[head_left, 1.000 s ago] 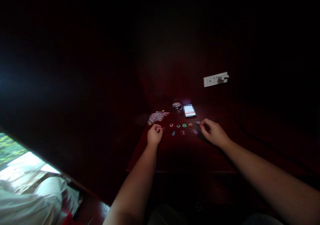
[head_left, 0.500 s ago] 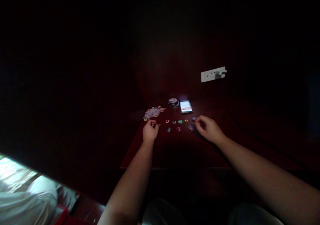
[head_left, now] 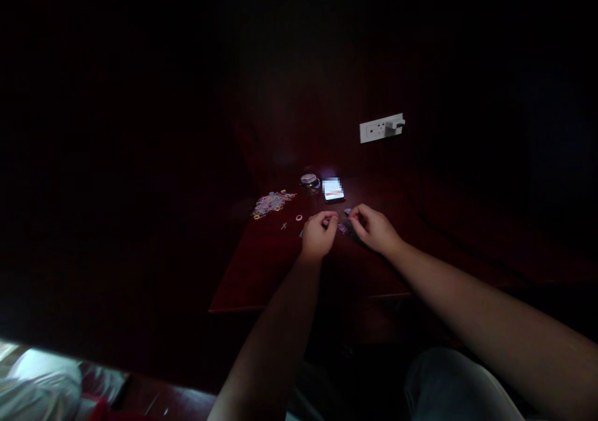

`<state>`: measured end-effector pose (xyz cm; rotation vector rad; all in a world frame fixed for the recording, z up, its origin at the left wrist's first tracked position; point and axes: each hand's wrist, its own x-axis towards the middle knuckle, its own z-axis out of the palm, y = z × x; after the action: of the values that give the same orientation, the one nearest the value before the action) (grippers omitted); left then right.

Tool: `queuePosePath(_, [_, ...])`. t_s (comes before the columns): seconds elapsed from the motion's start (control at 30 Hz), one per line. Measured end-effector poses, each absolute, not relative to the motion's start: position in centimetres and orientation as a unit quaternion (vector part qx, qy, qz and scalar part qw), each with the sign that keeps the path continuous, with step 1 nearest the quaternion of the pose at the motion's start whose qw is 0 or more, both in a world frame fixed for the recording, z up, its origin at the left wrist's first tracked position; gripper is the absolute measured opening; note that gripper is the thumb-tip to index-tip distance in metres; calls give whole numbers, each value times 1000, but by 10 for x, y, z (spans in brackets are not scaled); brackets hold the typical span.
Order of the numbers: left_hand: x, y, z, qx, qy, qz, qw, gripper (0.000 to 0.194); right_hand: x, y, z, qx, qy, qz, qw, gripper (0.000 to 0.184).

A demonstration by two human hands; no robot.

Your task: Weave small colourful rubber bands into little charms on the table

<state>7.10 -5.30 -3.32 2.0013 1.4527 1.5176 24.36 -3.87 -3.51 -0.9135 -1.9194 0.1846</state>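
Note:
In the dim light my left hand (head_left: pixel 319 235) lies on the dark red table (head_left: pixel 261 271) with its fingers curled in a pinch, over the row of small coloured rings. What it pinches is too small to name. My right hand (head_left: pixel 372 228) is close beside it, fingers also pinched, touching a purple piece (head_left: pixel 342 227). One pale ring (head_left: pixel 299 218) and a small cross-shaped piece (head_left: pixel 283 225) lie left of my left hand. A heap of several small coloured rings (head_left: pixel 271 202) sits further left and back.
A lit phone (head_left: pixel 333 189) and a small glass jar (head_left: pixel 309 181) stand at the table's back. A white wall socket with a plug (head_left: pixel 380 128) is above right, with a dark cable running down. White bedding (head_left: pixel 37 383) shows at the lower left.
My left hand has moved right, from beside the ring heap to the middle of the row, close to my right hand. The cross-shaped piece now lies uncovered. The view has shifted.

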Motion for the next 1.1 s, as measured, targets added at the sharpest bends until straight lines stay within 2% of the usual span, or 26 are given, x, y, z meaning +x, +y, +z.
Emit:
queuePosePath(0.4, [76, -57, -29, 722, 450, 511, 122, 11, 246, -40, -32, -364, -807, 91, 457, 6])
queuePosePath(0.93, [76, -57, -31, 722, 457, 503, 128, 12, 247, -43, -32, -377, -804, 90, 451, 6])
queuePosePath(1.03, [76, -56, -32, 725, 454, 501, 134, 13, 247, -43, -31, -362, -817, 87, 440, 15])
queuePosePath(1.1, [76, -56, -31, 727, 451, 499, 137, 13, 247, -44, -29, -349, -825, 74, 437, 15])
